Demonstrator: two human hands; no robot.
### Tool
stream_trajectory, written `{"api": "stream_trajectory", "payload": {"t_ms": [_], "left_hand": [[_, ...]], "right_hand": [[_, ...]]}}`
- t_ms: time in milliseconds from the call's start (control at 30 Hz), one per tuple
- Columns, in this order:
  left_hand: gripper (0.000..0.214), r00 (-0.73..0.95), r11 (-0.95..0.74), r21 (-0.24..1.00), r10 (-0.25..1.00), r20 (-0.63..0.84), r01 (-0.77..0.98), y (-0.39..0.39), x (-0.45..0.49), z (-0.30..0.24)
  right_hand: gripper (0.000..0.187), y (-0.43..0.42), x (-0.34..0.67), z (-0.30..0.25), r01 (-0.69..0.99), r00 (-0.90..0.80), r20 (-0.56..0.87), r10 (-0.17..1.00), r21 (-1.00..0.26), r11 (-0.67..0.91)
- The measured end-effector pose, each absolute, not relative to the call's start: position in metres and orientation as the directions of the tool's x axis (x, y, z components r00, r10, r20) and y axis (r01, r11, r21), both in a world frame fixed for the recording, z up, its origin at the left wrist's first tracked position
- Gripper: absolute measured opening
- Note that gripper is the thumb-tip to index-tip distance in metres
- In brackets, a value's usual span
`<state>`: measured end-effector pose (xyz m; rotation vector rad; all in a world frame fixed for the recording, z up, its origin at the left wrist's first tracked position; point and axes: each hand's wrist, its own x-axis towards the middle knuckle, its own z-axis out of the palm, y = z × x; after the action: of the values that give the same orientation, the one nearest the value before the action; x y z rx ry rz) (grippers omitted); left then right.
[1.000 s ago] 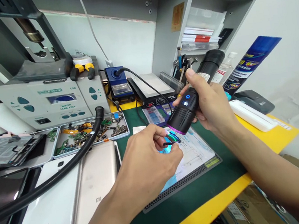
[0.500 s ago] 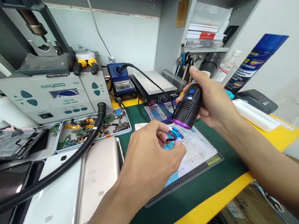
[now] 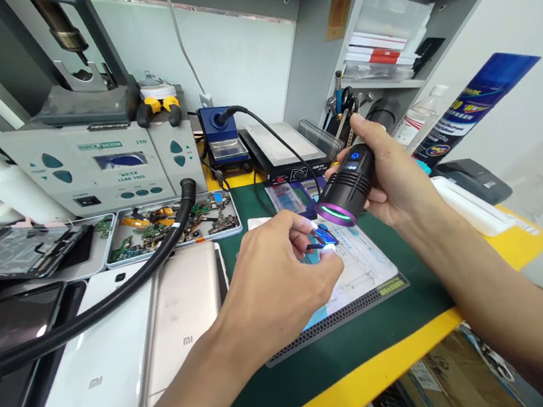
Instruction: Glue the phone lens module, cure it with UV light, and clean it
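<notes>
Your left hand pinches a small, dark, blue-glinting part above the white printed mat with a dark honeycomb edge on the green bench. Your right hand grips a black, ribbed cylindrical torch with a purple rim, lit and tilted toward the part. This looks like the lighting step; the next move likely calls for steady aim.

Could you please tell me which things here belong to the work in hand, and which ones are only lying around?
Seem to belong:
- small part, pinched by the left hand
- lit torch, gripped by the right hand
- printed mat below, perhaps

Apparently lying around:
- white device
- tray of circuit boards
- spray can
- clear bottle
</notes>
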<state>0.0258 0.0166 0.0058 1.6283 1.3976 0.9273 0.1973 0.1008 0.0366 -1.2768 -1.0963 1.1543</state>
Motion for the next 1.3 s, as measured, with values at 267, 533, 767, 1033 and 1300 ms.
{"api": "stream_trajectory", "payload": {"t_ms": [267,533,767,1033,1300], "left_hand": [[0.019,0.128,-0.076,0.902,0.992,0.023,0.426,0.018,0.026,0.006],[0.020,0.125,-0.093,0.894,0.991,0.041,0.438,0.017,0.025,0.005],[0.018,0.130,-0.098,0.900,0.990,0.047,0.425,0.017,0.025,0.005],[0.018,0.121,-0.081,0.906,0.992,0.033,0.416,0.016,0.026,0.006],[0.017,0.118,-0.073,0.890,0.993,0.022,0.450,0.018,0.029,0.006]], "right_hand": [[0.045,0.100,0.197,0.036,-0.031,0.095,-0.034,0.995,-0.999,-0.032],[0.045,0.101,0.199,0.036,-0.011,0.072,-0.048,0.996,-0.999,-0.047],[0.042,0.103,0.199,0.035,-0.046,0.081,-0.048,0.996,-0.998,-0.044],[0.041,0.094,0.197,0.037,0.008,0.108,0.089,0.990,-0.996,0.089],[0.043,0.081,0.189,0.039,0.153,0.167,0.332,0.928,-0.939,0.308]]}}
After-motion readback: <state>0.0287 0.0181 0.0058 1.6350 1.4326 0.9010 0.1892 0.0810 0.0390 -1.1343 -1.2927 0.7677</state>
